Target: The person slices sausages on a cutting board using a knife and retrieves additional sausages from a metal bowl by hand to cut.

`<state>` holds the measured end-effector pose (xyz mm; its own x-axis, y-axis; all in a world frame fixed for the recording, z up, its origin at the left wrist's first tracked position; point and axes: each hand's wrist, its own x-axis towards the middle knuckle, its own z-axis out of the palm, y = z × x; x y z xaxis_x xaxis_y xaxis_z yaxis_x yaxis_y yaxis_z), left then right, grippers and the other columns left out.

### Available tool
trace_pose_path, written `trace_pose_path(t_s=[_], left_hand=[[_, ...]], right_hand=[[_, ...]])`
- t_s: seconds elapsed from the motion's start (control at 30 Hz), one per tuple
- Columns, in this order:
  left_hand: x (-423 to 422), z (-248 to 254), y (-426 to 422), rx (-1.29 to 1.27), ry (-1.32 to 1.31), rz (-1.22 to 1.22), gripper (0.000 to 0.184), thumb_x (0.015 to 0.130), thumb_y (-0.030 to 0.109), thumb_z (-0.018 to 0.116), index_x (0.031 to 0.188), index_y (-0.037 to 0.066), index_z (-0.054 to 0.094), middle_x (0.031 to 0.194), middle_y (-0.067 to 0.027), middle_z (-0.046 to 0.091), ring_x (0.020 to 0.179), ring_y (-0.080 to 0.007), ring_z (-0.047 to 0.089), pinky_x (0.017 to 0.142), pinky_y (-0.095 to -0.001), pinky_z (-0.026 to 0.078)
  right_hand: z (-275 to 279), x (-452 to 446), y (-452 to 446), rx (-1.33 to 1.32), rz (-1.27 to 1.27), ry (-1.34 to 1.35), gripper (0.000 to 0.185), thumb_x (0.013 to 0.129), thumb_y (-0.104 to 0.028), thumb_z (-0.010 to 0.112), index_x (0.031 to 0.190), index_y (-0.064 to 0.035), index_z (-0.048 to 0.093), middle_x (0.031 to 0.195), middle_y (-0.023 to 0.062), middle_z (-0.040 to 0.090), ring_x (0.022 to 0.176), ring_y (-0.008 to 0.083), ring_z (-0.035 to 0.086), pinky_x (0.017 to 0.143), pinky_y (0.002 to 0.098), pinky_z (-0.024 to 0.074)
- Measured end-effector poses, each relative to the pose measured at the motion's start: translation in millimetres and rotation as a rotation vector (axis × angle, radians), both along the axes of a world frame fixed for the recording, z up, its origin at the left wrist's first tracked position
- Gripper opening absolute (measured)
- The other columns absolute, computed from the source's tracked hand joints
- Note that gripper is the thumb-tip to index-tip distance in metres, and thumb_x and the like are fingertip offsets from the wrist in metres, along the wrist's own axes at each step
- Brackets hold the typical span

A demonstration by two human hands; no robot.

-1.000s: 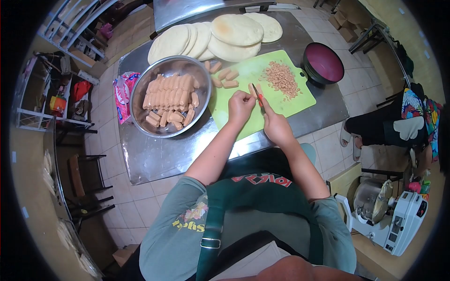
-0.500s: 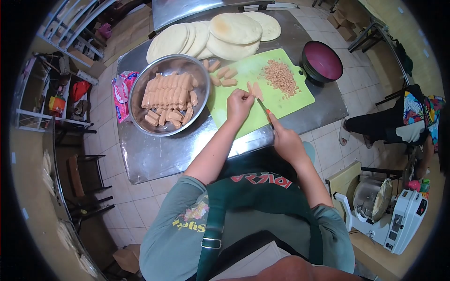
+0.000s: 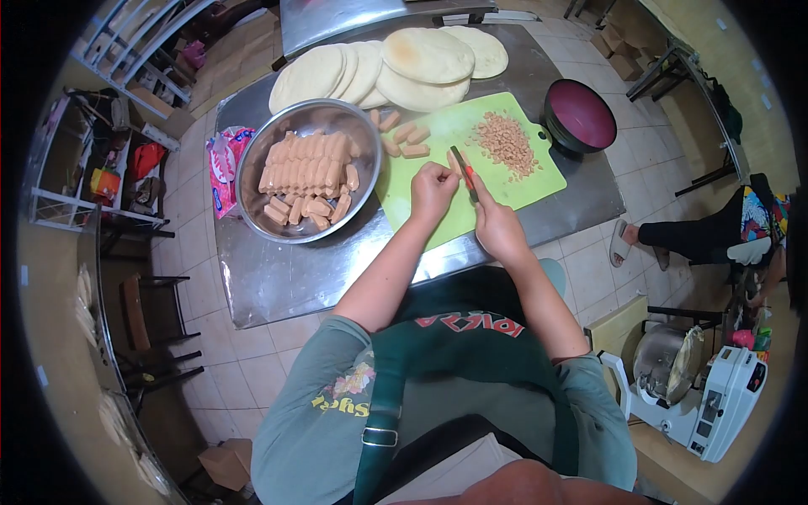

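Observation:
My right hand [image 3: 498, 224] grips a knife [image 3: 462, 167] with an orange-red handle, its dark blade angled up and to the left over the cutting board. My left hand [image 3: 433, 192] is closed, fingers pinched at the near end of a pinkish sausage [image 3: 455, 160] that the blade partly covers. Both hands are above the light green cutting board [image 3: 454, 217]. On its right side lies a heap of chopped sausage bits [image 3: 507, 145]. Several short sausage pieces [image 3: 414, 135] rest at the board's left edge, beside a steel bowl [image 3: 246, 195] holding many sausages [image 3: 307, 164].
Round flatbreads [image 3: 427, 55] are piled at the metal table's [image 3: 278, 286] far side. A dark bowl with a maroon inside [image 3: 581, 116] stands at the right, a pink packet [image 3: 225, 168] at the left. Another person's leg [image 3: 686, 241] and a white mixer [image 3: 725, 404] are farther right.
The knife has swung up and left, from pointing at the sausage's near end to lying across it. My right hand has shifted slightly left and up; my left hand stays put.

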<state>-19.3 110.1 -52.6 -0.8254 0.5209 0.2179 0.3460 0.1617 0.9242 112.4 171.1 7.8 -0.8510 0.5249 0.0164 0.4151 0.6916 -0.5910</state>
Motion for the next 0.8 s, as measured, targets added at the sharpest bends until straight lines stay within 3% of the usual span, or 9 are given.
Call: trace_pose_path(t_s=[0.2,0.27,0.8], left_hand=[[-0.4,-0.4,-0.1,-0.003,0.009,-0.012,0.018,0.072,0.013,0.070,0.069,-0.003,0.063,0.068,-0.0119,0.058,0.059,-0.0208,0.059,0.056,-0.0314,0.046],[-1.1,-0.6,-0.5,-0.004,0.009,-0.017,0.017,0.072,0.012,0.070,0.069,-0.003,0.063,0.067,-0.0117,0.057,0.059,-0.0209,0.058,0.056,-0.0314,0.045],[0.9,4.1,-2.9,-0.005,0.021,-0.015,0.015,0.072,0.012,0.069,0.071,-0.002,0.065,0.068,-0.0120,0.059,0.060,-0.0208,0.058,0.056,-0.0317,0.045]], right_hand=[[20.5,-7.5,-1.8,0.009,-0.008,-0.138,0.057,0.087,-0.009,0.041,0.142,-0.0178,0.028,0.072,0.0263,0.060,0.066,0.0408,0.059,0.065,0.0491,0.0459],[31.2,-11.9,-0.6,-0.034,-0.006,-0.229,0.053,0.088,-0.011,0.044,0.140,-0.0136,0.032,0.075,0.0280,0.060,0.071,0.0423,0.060,0.069,0.0497,0.0460],[30.5,-22.3,14.0,-0.070,0.063,-0.219,0.052,0.086,-0.010,0.042,0.138,-0.0113,0.034,0.086,0.0296,0.061,0.078,0.0427,0.060,0.076,0.0489,0.0459]])
